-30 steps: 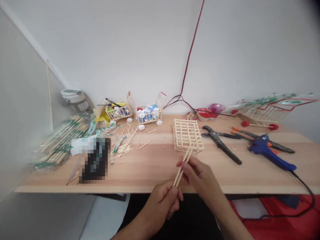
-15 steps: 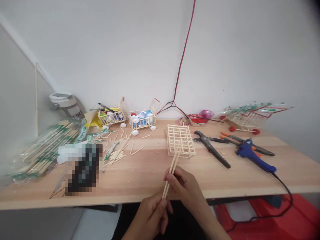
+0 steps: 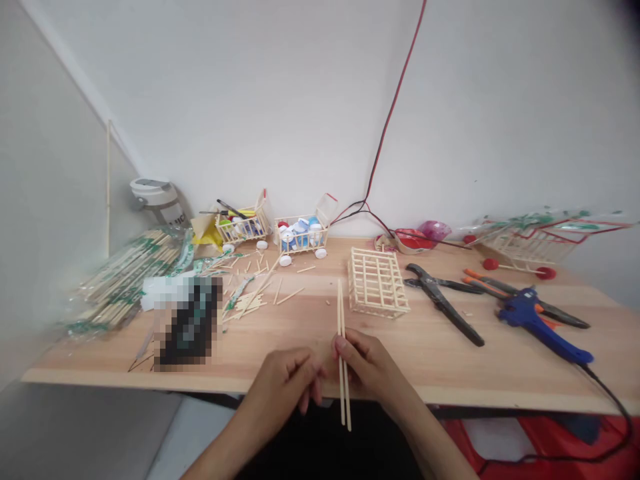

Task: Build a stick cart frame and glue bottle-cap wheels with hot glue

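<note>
My right hand (image 3: 367, 360) is closed around a pair of pale wooden chopsticks (image 3: 341, 320), gripped near their middle between thumb and fingers. They stand nearly upright in view, their lower ends hanging past the table's front edge. To their left is my left hand (image 3: 290, 380), its fingers curled in and the thumb lying along them. It is apart from the chopsticks and nothing shows in it. Just beyond my right hand, a box-shaped lattice of glued sticks (image 3: 379, 280) rests on the table. Cut stick pieces (image 3: 250, 305) lie scattered to the left.
Pliers (image 3: 445, 303) and a blue glue gun (image 3: 545, 323) with a trailing cord lie at right, beside orange-handled cutters (image 3: 565, 315). Small stick carts (image 3: 303, 241) stand along the wall. Wrapped chopstick bundles (image 3: 125, 273) and a blurred dark item (image 3: 187, 327) are at left.
My left hand has let go of the chopsticks' lower ends and moved left. The chopsticks have turned more upright in my right hand. The whole view has shifted, so the table appears further right.
</note>
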`<state>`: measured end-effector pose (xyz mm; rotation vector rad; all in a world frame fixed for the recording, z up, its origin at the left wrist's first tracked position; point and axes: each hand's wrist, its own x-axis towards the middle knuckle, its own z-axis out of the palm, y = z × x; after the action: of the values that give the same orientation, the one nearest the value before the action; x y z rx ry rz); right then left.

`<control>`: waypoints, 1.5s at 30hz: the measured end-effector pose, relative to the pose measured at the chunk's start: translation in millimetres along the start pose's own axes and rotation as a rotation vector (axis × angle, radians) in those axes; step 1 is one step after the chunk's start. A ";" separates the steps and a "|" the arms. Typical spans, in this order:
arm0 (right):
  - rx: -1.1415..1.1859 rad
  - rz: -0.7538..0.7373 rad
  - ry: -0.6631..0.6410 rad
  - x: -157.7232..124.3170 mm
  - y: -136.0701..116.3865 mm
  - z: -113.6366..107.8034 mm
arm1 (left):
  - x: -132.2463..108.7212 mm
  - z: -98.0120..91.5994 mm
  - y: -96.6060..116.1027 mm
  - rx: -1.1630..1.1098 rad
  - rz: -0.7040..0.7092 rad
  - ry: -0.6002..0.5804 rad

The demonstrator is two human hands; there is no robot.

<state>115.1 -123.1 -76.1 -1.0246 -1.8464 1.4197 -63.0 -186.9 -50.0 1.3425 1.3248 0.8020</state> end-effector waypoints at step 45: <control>0.775 -0.346 0.335 39.9 -83.8 -2.1 | 56.0 -17.6 42.7 -0.362 0.262 -0.031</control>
<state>77.2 -99.6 5.2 -0.4748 -1.0157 1.4480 -58.7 -122.7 -16.4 1.2416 0.9336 1.1353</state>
